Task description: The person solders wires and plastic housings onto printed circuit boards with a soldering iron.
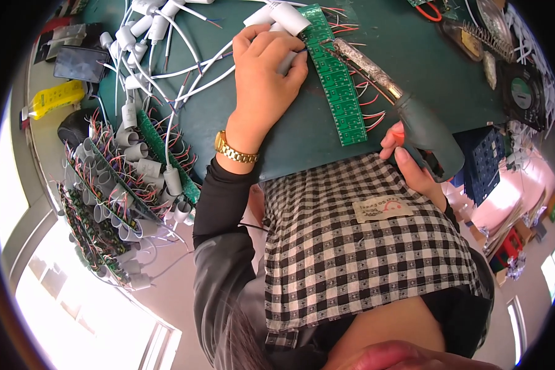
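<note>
A long green circuit board strip lies on the green work mat, with red and white wires along its right edge. My left hand is closed around a pale grey cylindrical cable housing at the board's left edge. Its white cable runs away to the left. My right hand, low on the right, grips the dark handle of a soldering gun. The gun's metal barrel points up and left, and its tip is at the upper part of the board. Whether the tip touches a joint is too small to tell.
More white cables with grey cylindrical housings lie at the upper left. Several wired boards with grey cylinders are stacked at the left. A yellow bottle and phone-like screen stand beyond. A coiled-spring iron holder and black round-faced device sit right.
</note>
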Demonstrator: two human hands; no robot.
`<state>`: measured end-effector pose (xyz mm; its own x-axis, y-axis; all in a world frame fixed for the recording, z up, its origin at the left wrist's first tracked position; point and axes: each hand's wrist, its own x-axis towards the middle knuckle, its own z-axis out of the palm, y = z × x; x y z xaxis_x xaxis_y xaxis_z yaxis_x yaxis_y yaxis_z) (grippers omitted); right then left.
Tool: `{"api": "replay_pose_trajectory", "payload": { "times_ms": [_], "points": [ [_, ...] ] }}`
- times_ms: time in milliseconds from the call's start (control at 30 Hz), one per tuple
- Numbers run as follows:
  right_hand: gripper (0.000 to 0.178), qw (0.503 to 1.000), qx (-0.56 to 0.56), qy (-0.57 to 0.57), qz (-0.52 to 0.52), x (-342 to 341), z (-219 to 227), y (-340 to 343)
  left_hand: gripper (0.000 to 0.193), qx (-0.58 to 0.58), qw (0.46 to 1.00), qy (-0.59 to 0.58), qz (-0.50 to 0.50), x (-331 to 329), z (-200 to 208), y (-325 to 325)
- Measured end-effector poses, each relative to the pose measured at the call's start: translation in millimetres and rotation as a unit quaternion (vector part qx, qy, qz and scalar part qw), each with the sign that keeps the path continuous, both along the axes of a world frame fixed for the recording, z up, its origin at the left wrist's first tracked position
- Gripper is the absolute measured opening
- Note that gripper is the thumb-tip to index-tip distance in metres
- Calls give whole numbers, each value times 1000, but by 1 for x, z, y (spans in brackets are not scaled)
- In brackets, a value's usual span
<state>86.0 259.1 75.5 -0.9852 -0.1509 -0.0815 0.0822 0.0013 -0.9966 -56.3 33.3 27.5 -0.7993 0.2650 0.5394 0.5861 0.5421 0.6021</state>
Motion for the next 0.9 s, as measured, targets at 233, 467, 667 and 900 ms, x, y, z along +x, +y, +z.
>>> {"api": "replay_pose_trajectory", "payload": {
  "times_ms": [233, 467, 667, 900],
  "points": [
    [24, 1000, -12, 0, 5, 2, -3, 3, 19, -24, 999, 22, 40, 4, 2, 4],
    [24, 1000, -20, -10, -6, 3, -3, 4, 15, -43, 998, 32, 44, 4, 3, 1],
    [21, 999, -34, -33, -22, 2, -2, 1, 14, -19, 1000, 7, 14, 1, 2, -2],
    [19, 997, 63, -28, 33, 1, -2, 3, 15, -45, 999, 8, -6, -3, 1, 0]
  ]
}}
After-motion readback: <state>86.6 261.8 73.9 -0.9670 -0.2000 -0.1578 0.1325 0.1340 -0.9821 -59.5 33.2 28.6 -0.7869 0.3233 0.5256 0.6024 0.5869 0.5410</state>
